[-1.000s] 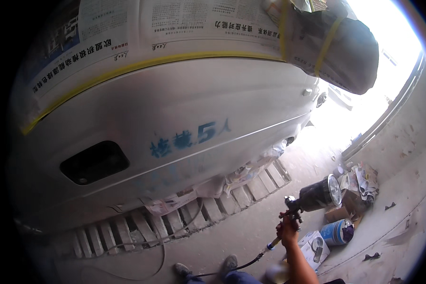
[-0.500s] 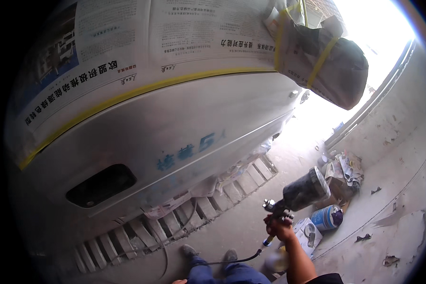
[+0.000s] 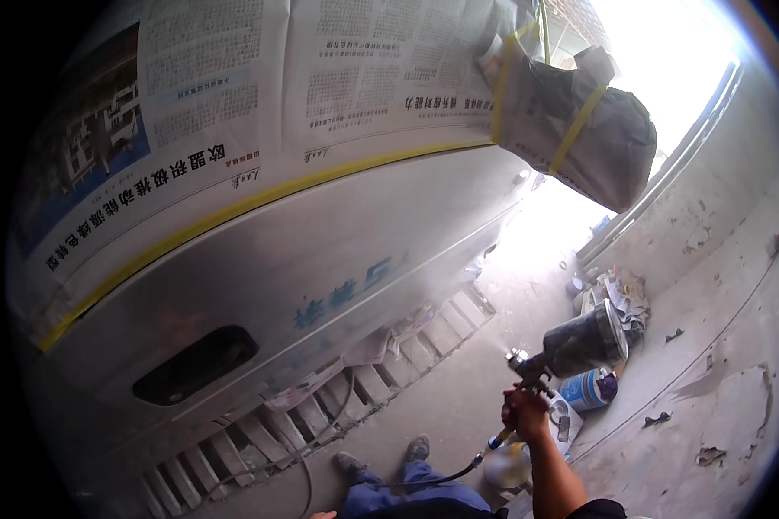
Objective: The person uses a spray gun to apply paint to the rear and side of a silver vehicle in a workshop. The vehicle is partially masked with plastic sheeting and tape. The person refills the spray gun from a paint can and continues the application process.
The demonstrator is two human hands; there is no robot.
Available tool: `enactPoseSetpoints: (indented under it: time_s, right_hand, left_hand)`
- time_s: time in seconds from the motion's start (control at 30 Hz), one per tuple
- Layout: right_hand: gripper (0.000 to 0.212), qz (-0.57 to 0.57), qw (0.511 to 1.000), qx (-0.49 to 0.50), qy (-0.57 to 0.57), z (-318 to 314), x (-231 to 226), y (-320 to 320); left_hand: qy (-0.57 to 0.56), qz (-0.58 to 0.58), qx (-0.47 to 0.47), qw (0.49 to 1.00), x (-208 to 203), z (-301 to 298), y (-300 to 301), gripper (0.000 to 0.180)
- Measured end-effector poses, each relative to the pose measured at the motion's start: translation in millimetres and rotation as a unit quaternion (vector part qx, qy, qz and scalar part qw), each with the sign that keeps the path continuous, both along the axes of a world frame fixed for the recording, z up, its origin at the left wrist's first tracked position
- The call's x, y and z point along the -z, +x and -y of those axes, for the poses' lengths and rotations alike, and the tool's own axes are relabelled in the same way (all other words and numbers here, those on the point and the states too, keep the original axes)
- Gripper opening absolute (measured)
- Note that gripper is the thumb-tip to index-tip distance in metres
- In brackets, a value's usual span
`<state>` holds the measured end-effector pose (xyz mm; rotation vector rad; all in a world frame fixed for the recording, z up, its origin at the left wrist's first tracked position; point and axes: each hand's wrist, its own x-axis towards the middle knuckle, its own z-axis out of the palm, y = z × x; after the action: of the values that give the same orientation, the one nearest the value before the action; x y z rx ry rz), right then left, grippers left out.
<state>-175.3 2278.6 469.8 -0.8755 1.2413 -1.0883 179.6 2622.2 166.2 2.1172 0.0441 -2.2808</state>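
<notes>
My right hand [image 3: 525, 413] is wrapped round the handle of a spray gun [image 3: 528, 368] with a large dark cup. A pale mist shows at its nozzle, which points left toward a white vehicle panel [image 3: 355, 225]. From the handle's base an air hose [image 3: 446, 477] runs left past my legs. Faded blue lettering [image 3: 346, 294] marks the panel, and a dark recessed door handle [image 3: 195, 365] sits lower left. Yellow tape [image 3: 260, 203] edges the newspaper [image 3: 363, 69] covering the area above. Only a sliver of my left hand [image 3: 324, 515] shows at the lower edge; its fingers are hidden.
A wrapped, taped side mirror [image 3: 601, 143] juts out at the upper right. Slats [image 3: 277, 428] line the floor below the vehicle, with a loose hose across them. On the right stand a blue-and-white can [image 3: 587, 389], crumpled paper [image 3: 629, 298] and a stained wall [image 3: 710, 381].
The spray gun and my right hand have moved a little to the right in the picture. Mist at the nozzle is now plainer. The view has shifted slightly, and the blue lettering looks hazier.
</notes>
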Motion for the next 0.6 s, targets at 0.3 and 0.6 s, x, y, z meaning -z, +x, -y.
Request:
enactPoseSetpoints:
  time_s: [0.3,0.6]
  right_hand:
    - [0.033,0.015,1.000,-0.016,-0.012,25,-10,-22]
    - [0.025,0.008,0.987,0.152,-0.050,48,-46,-51]
  left_hand:
    - [-0.021,-0.013,-0.018,1.000,15,19,-4,0.037]
    - [-0.025,-0.019,-0.016,0.999,10,31,-12,0.038]
